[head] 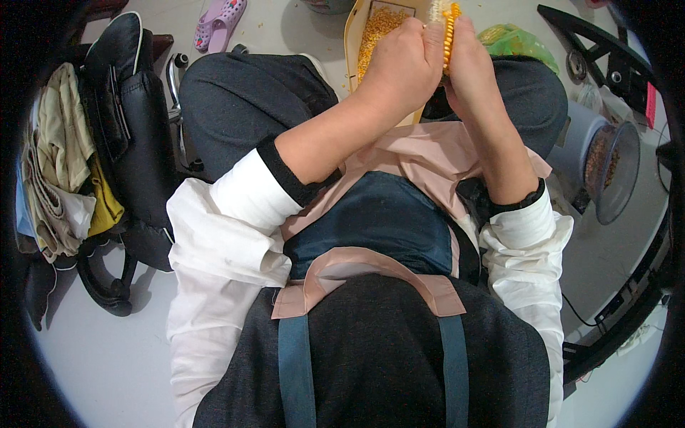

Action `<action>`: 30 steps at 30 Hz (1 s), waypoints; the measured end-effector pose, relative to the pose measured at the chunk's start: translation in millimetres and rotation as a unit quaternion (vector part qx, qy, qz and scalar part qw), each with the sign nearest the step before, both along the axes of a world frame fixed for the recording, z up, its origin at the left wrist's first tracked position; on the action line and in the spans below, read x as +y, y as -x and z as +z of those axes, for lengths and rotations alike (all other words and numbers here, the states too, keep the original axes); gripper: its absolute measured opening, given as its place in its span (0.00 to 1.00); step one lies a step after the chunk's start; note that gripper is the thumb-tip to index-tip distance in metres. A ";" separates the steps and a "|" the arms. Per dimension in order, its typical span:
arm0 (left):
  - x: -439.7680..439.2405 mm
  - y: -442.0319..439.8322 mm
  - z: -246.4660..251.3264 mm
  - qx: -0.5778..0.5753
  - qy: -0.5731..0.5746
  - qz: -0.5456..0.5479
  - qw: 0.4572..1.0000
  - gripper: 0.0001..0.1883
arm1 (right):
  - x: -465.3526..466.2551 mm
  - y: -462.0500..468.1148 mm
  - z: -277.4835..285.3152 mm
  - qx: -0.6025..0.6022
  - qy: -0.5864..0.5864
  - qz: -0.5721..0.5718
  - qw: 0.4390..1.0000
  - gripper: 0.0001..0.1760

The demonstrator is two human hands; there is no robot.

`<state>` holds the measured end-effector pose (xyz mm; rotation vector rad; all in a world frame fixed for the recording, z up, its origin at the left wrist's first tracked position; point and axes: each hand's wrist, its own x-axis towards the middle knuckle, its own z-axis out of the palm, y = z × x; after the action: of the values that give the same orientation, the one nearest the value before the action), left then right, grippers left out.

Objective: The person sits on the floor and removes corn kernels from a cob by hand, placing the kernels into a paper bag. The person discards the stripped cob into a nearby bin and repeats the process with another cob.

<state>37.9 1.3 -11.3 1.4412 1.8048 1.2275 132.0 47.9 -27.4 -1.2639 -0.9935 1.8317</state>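
Both my hands meet at the top of the view around a partly shelled corn cob (448,40). Yellow kernels remain in rows on its right side, while the pale core shows at its upper left. My left hand (404,61) grips it from the left with the thumb against it. My right hand (473,67) holds it from the right, thumb beside the kernel rows. Below and behind the hands is a pale yellow box (350,37) with loose corn kernels (377,32) in it. Part of the box is hidden by my hands and forearms.
A green plastic bag (516,43) lies beyond my right knee. At right stand a bluish container with a clear round rim (613,171) and a black metal frame (594,51). Purple clogs (219,24) lie at upper left; a black chair (142,144) with cloths (64,134) is at left.
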 end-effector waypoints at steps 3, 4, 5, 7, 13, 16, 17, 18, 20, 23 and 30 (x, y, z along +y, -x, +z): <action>0.8 1.0 -3.9 0.012 -0.020 -0.003 1.000 0.19 | 0.8 -4.3 2.4 -0.024 0.016 0.057 0.998 0.25; 1.5 3.4 -4.3 0.012 -0.018 -0.009 1.000 0.19 | 0.1 -3.7 3.9 -0.020 0.015 0.050 0.998 0.25; 2.0 5.1 -4.1 0.012 -0.015 -0.016 1.000 0.19 | -1.2 -2.4 5.8 -0.016 0.015 0.043 0.999 0.25; 3.8 6.1 -2.5 -0.013 -0.001 -0.012 1.000 0.19 | -3.0 -1.2 11.9 -0.042 -0.024 0.048 0.998 0.26; 4.0 -5.4 5.0 0.013 0.072 0.028 0.997 0.23 | -2.7 1.6 23.9 -0.136 -0.205 0.083 0.966 0.28; 5.1 -5.7 4.9 0.057 0.055 0.034 0.996 0.24 | -4.1 2.0 20.8 -0.133 -0.218 0.082 0.963 0.28; 6.0 -4.5 4.0 0.063 0.046 0.030 0.996 0.24 | -3.8 2.2 19.2 -0.156 -0.231 0.084 0.957 0.28; 6.5 -3.6 2.6 0.069 0.045 0.015 0.997 0.24 | -4.0 1.8 17.9 -0.178 -0.242 0.086 0.950 0.28; 8.7 -0.3 -0.9 0.082 0.041 -0.013 0.996 0.24 | -3.5 1.1 16.8 -0.164 -0.220 0.100 0.956 0.28; 13.6 5.4 -5.5 0.112 0.010 -0.016 0.994 0.23 | -4.1 1.7 17.5 -0.126 -0.187 0.097 0.969 0.28; 15.2 9.4 -0.2 -0.061 0.125 -0.024 0.990 0.19 | -5.8 -0.8 20.3 -0.296 -0.289 0.088 0.906 0.26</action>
<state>28.5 16.5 -11.5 1.2358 1.7599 1.0019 132.9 42.1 -7.2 -1.3866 -1.8678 1.1129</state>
